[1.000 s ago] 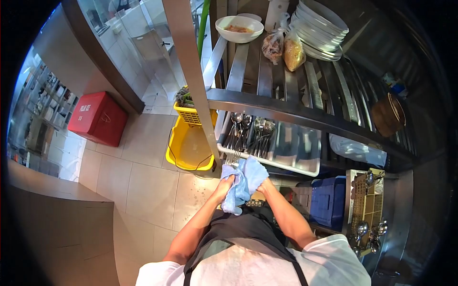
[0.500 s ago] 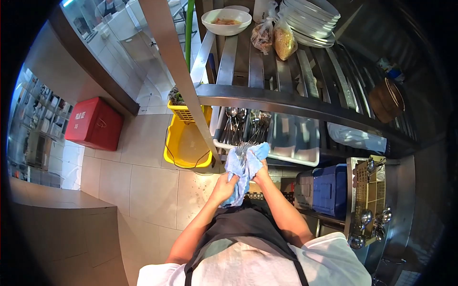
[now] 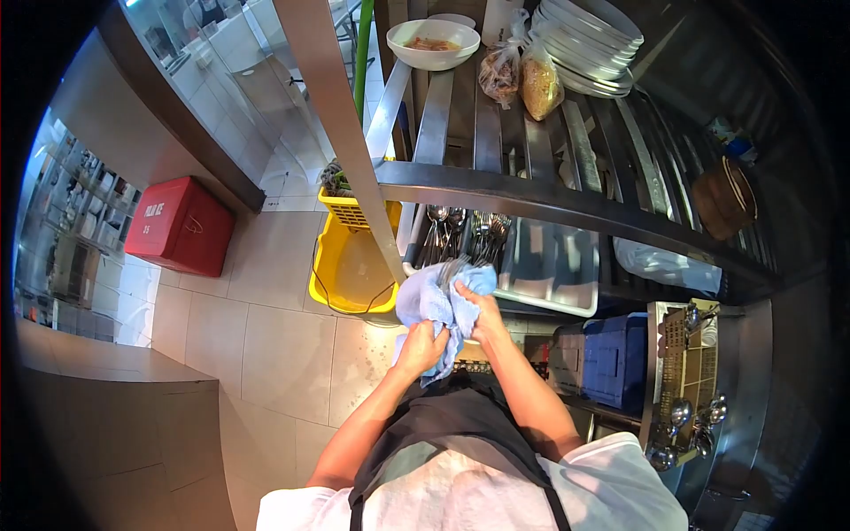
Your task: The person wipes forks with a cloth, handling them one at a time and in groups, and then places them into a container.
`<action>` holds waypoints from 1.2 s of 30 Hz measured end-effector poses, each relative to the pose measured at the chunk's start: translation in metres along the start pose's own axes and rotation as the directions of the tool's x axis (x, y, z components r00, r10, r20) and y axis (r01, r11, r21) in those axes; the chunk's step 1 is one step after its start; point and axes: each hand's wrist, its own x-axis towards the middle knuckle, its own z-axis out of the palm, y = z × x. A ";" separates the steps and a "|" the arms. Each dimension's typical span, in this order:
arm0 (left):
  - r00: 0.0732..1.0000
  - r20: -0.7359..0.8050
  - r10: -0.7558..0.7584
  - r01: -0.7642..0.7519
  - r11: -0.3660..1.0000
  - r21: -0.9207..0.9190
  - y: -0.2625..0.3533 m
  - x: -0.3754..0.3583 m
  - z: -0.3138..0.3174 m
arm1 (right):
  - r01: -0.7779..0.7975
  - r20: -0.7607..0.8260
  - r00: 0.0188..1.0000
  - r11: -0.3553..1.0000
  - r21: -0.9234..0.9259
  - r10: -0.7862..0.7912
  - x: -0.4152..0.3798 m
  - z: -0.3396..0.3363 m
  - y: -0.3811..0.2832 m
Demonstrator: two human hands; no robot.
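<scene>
A light blue cloth [image 3: 423, 299] is bunched between my two hands in front of my apron. My left hand [image 3: 422, 348] is closed on its lower part, with the fingers curled. My right hand [image 3: 482, 314] grips the cloth from the other side, thumb pointing up along it. Metal fork tines [image 3: 454, 267] stick out of the top of the cloth; their handles are wrapped and hidden. Just beyond lies a grey cutlery tray [image 3: 551, 265], with spoons [image 3: 440, 232] in one compartment and forks [image 3: 487, 234] in another.
A slatted metal shelf [image 3: 531, 190] overhangs the tray, carrying a bowl [image 3: 434, 55], bagged food [image 3: 541, 84] and stacked plates [image 3: 589, 44]. A yellow mop bucket [image 3: 352, 270] and red cooler [image 3: 180, 227] stand left. At right are a blue bin [image 3: 614, 361] and a cutlery rack [image 3: 686, 372].
The cloth has been folded over the forks, so fewer tines show. My right hand has shifted up the cloth, and the view has moved slightly.
</scene>
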 end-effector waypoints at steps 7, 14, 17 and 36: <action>0.997 0.020 0.073 -0.073 0.997 0.027 0.011 0.010 -0.002 | 0.032 0.056 0.998 0.997 -0.077 -0.028 0.024 0.000 -0.001; 0.998 -0.048 0.032 -0.021 0.978 0.209 0.033 0.003 0.006 | 0.294 -0.194 0.764 0.599 -0.744 -0.616 0.063 -0.007 -0.002; 1.000 -0.001 0.026 -0.026 0.986 0.165 0.033 0.005 0.001 | 0.350 -0.166 0.553 0.408 -0.843 -0.817 0.096 -0.034 0.012; 0.994 -0.101 -0.049 0.042 0.996 -0.075 0.017 -0.013 -0.018 | 0.262 -0.026 0.964 0.937 0.232 -0.263 0.023 -0.033 -0.068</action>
